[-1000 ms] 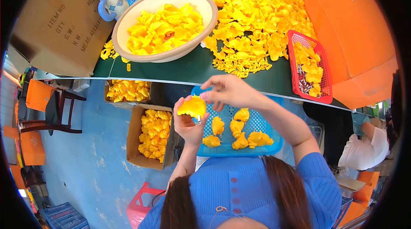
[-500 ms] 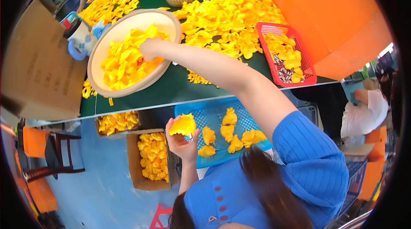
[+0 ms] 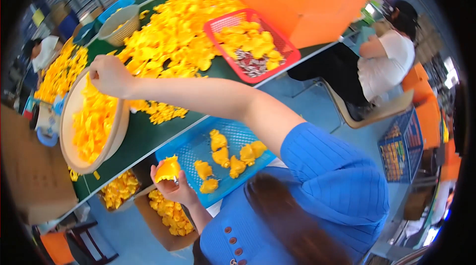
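My left hand (image 3: pixel 173 185) is closed round a yellow plastic shell piece (image 3: pixel 169 168), cupped with its hollow toward me; a small metal bit shows at its lower edge. My right hand (image 3: pixel 110 76) is over the far rim of a cream bowl (image 3: pixel 119 133), fingers pinched on a thin yellow plastic piece (image 3: pixel 89 85), partly hidden by the fingers. Loose yellow pieces (image 3: pixel 93 126) fill much of the bowl. Beside my left hand, a blue perforated tray (image 3: pixel 191 142) holds several joined yellow figures (image 3: pixel 220 156).
A red basket (image 3: pixel 252 79) with yellow parts and small metal pieces stands at the table's edge. Behind it rises an orange panel (image 3: pixel 302 2). A large yellow heap (image 3: pixel 178 22) covers the table's far side. Below are cartons of yellow parts (image 3: pixel 171 213). Another person (image 3: pixel 386 62) sits right.
My right hand has come up out of the pile in the bowl, pinching a yellow piece. My left hand still holds its shell. The view has turned to the right.
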### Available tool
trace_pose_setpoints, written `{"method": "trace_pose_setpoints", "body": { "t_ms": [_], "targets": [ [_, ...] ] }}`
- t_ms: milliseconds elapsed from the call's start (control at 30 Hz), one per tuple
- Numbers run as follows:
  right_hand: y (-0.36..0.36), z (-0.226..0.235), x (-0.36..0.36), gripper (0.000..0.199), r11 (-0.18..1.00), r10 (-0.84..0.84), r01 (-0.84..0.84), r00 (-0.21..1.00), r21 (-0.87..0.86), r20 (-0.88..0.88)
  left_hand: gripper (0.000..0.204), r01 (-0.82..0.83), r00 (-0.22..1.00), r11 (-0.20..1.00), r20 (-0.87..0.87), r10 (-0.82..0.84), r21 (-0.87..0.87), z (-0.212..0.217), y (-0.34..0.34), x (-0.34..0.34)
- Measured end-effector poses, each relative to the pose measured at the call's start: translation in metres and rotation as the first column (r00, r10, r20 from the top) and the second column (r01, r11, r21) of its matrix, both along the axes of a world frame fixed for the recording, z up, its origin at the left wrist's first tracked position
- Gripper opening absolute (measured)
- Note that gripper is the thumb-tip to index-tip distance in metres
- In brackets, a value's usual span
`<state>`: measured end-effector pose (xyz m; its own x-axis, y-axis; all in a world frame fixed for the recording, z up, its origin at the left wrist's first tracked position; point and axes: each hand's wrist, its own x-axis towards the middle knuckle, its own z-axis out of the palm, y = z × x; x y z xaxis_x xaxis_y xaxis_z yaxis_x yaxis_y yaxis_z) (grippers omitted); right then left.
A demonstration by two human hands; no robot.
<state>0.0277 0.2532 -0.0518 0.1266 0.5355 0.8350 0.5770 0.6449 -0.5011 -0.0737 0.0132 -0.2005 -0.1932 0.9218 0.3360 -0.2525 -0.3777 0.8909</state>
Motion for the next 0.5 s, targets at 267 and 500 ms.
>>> {"method": "trace_pose_setpoints", "body": {
  "t_ms": [267,500],
  "targets": [
    [-0.119,-0.049,0.084,0.014,0.975,0.109,-0.111,0.994,-0.191,-0.022,0.065,0.116,0.993,0.993,-0.034,-0.117,-0.038,-0.003,-0.014,0.019],
    [-0.19,-0.112,0.163,0.01,0.937,-0.348,0.259,0.661,0.234,0.664,0.057,0.179,0.978,0.984,-0.102,-0.18,-0.024,0.001,-0.029,0.036]
  ]
}}
